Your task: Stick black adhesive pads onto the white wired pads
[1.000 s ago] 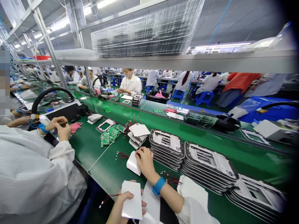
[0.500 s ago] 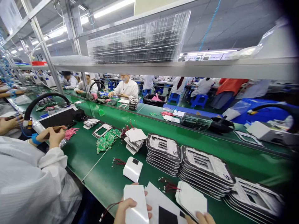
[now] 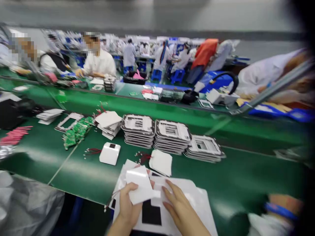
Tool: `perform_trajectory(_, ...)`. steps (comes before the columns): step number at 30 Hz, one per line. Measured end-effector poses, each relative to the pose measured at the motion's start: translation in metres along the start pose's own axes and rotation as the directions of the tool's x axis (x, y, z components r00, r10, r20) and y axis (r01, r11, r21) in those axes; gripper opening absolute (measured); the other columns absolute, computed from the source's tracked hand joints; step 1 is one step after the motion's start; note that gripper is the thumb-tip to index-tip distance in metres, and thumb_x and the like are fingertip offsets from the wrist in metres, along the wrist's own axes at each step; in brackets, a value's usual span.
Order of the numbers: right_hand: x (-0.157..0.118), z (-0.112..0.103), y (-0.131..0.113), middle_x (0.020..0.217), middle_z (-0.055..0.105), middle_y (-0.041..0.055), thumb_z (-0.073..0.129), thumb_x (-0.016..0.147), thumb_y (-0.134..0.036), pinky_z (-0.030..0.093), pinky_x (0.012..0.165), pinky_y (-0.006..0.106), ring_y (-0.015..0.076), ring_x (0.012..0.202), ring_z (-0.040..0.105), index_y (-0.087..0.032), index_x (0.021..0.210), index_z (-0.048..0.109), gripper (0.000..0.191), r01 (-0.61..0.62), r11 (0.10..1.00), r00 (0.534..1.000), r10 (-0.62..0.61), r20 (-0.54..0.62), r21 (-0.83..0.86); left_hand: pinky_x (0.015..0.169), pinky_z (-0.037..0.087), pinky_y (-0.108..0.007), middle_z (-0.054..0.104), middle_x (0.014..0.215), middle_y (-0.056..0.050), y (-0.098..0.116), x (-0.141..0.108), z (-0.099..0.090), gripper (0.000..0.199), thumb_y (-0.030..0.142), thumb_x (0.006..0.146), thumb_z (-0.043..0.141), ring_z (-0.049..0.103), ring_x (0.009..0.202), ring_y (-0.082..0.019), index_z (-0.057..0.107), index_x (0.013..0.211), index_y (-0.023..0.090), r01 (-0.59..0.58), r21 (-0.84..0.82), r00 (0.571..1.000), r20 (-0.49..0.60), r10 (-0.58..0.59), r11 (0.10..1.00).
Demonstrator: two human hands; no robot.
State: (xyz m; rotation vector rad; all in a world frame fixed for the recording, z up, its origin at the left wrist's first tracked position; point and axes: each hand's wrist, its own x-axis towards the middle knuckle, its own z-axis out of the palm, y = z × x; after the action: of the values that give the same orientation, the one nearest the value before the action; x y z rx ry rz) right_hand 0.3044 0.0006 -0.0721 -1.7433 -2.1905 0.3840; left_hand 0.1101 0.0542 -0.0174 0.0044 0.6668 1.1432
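My left hand (image 3: 129, 206) is closed around a thin white panel (image 3: 139, 188), thumb on its face. Thin wires (image 3: 112, 199) with small white connectors hang at that hand's left side. My right hand (image 3: 180, 206) is beside the panel's right edge, fingers stretched out and apart. Its fingertips are close to a small pale strip (image 3: 155, 197) by the panel; blur hides whether they touch it. Below both hands lie white sheets (image 3: 200, 205) with black squares. Just beyond is a stack of white panels (image 3: 161, 162) with red wires.
Frame stacks (image 3: 139, 131) stand behind the panels. Further left are a single wired panel (image 3: 110, 154), green circuit boards (image 3: 77, 132), another panel pile (image 3: 108, 123) and pink strips (image 3: 16, 135). A co-worker's arm with a blue wristband (image 3: 280, 209) is at right.
The view has swung right and down. My right hand has moved from the wired panel stack to beside the panel in my left hand. That panel now tilts the other way.
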Motion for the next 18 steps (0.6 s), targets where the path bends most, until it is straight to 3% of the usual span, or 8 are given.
perform_trajectory(4,-0.01,-0.011,-0.011,0.138,0.052,0.0145,0.046,0.093,-0.016,0.049,0.1,0.046,0.0275,0.127,0.049,-0.021,0.116,0.065,0.031,-0.03,0.995,0.998,0.035,-0.057,0.092,0.084,0.05,-0.044,0.071,0.104,-0.009,-0.011,0.006,0.004,0.073,0.012,0.059,0.055,0.07,0.082,-0.029,0.049,0.132,0.02,0.016,0.021,0.998,-0.058,-0.015,1.0)
perform_trajectory(8,-0.016,-0.02,-0.025,0.124,0.054,0.0143,0.049,0.094,-0.018,0.054,0.087,0.042,0.0259,0.109,0.055,-0.021,0.102,0.068,0.021,-0.063,0.988,0.998,0.067,-0.017,0.143,0.085,0.051,-0.047,0.07,0.108,-0.011,-0.023,0.013,-0.004,0.069,0.015,0.061,0.056,0.07,0.083,-0.029,0.052,0.13,0.02,-0.006,0.031,0.998,-0.065,0.008,0.999)
perform_trajectory(13,-0.016,-0.012,-0.041,0.109,0.053,0.0138,0.048,0.09,-0.007,0.054,0.076,0.039,0.0248,0.096,0.053,-0.018,0.108,0.065,0.026,-0.011,0.981,0.999,0.02,-0.048,0.194,0.09,0.051,-0.051,0.071,0.108,-0.007,-0.032,0.018,-0.008,0.064,0.011,0.062,0.058,0.07,0.089,-0.029,0.057,0.125,0.023,-0.073,0.033,0.994,-0.083,0.075,0.997)
perform_trajectory(18,-0.015,-0.007,-0.051,0.092,0.055,0.0089,0.049,0.085,-0.001,0.049,0.069,0.034,0.0217,0.084,0.051,-0.016,0.09,0.066,0.023,-0.046,0.974,0.991,0.072,-0.11,0.22,0.092,0.053,-0.05,0.072,0.109,-0.004,-0.036,0.017,-0.001,0.065,0.011,0.06,0.064,0.07,0.092,-0.029,0.059,0.123,0.027,-0.083,0.097,0.983,-0.158,0.098,0.992)
